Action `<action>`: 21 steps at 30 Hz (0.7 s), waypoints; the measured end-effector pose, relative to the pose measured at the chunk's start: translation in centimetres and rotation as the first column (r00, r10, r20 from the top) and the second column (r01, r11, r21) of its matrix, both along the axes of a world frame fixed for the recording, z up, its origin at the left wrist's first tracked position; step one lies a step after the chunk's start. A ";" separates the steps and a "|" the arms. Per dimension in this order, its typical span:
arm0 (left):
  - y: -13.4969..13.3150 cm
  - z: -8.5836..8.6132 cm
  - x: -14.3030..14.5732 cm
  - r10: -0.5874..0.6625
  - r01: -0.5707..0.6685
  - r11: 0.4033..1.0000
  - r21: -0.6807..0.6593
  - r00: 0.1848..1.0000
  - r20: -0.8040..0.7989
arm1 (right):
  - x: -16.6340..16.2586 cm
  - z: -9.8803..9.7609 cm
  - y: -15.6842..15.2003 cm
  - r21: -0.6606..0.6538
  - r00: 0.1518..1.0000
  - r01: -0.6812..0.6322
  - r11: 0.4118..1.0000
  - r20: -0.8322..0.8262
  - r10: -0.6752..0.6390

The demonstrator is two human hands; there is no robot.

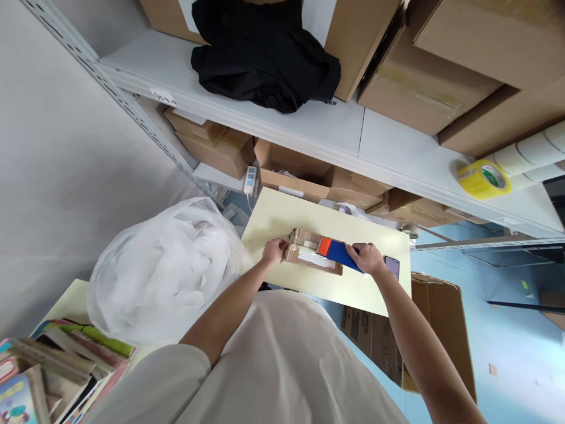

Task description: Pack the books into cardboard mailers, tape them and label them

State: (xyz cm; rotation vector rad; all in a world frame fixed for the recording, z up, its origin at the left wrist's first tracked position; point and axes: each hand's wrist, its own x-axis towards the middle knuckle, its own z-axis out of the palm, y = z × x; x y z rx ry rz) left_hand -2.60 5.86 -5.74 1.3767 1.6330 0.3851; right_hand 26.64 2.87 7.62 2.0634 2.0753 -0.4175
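Note:
A flat brown cardboard package [295, 249] with shiny clear tape and a white label lies on the pale yellow table [273, 213]. My left hand [274, 251] is closed on its left end. My right hand [366, 258] grips the right part of a flat blue item with an orange end [339, 253]; what kind of item it is I cannot tell. The orange end lies over the right part of the package. A phone [392, 267] lies on the table just right of my right hand.
A big translucent bag [163, 277] bulges at the table's left, above a stack of books [66, 365]. Beyond the table runs a shelf [304, 126] with cardboard boxes, black cloth [269, 59] and yellow tape [484, 178]. An open carton [436, 330] stands right of the table.

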 end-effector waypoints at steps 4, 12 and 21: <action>-0.5 -0.3 0.3 -0.053 0.057 0.998 0.027 0.988 -0.148 | -0.4 0.0 -0.3 0.016 1.000 -0.019 1.000 -0.010 0.019; 0.1 1.9 -2.3 -0.313 0.363 0.899 0.245 0.924 -0.220 | 0.0 -0.1 -0.6 0.036 0.997 -0.031 0.999 -0.071 0.034; 2.0 6.9 3.5 -0.671 0.884 0.394 0.253 0.464 -0.578 | 0.1 0.6 0.3 -0.040 0.991 -0.045 0.998 -0.131 0.039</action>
